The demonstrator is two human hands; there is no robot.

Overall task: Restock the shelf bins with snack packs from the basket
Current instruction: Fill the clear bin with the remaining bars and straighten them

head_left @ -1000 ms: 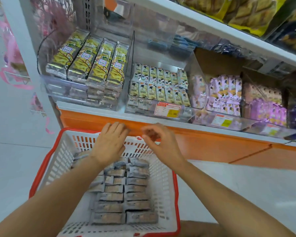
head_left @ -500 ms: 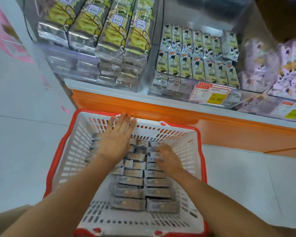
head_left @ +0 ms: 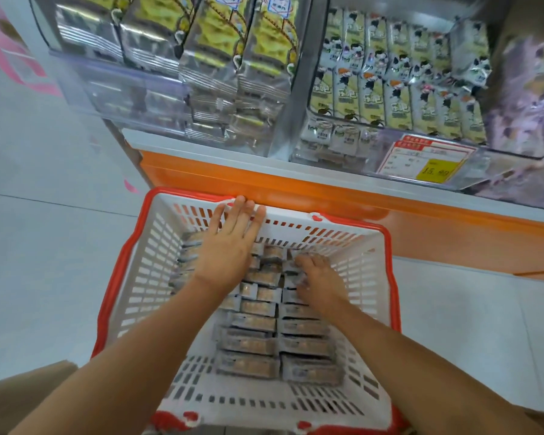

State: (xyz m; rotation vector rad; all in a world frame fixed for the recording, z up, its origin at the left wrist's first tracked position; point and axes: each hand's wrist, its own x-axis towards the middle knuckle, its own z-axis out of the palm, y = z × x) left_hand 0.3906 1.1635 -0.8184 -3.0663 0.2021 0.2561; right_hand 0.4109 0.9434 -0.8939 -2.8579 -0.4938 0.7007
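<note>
Head view: both my hands are down in the basket (head_left: pixel 145 293), shelf bins above
Change: a second ago both hands were up by the shelf edge, above the basket; now they've dropped in, right one deeper, and the camera has tipped down
Meaning: my guess is a fresh pick is starting, nothing on its way to a bin yet
Left hand (head_left: pixel 230 246): flat, fingers straight, tips against the far basket wall near the rim, holding nothing
Right hand (head_left: pixel 318 277): fingers curled down on the far packs of the right column; can't tell if one is actually pinched
Packs (head_left: pixel 252 340): grey-brown, two neat columns on the basket floor, looser bunch under left hand; print too blurred to read
Left bin (head_left: pixel 123 89): clear, yellow-silver packs (head_left: pixel 220 42)
Middle bin (head_left: pixel 490 158): clear, cartoon packs (head_left: pixel 396 105), fairly full
Tag (head_left: pixel 434 164): red-white, yellow patch reads 15.8-something, last digit unclear; rest unreadable
Brands: large characters on cartoon packs, too blurred to make out
</note>
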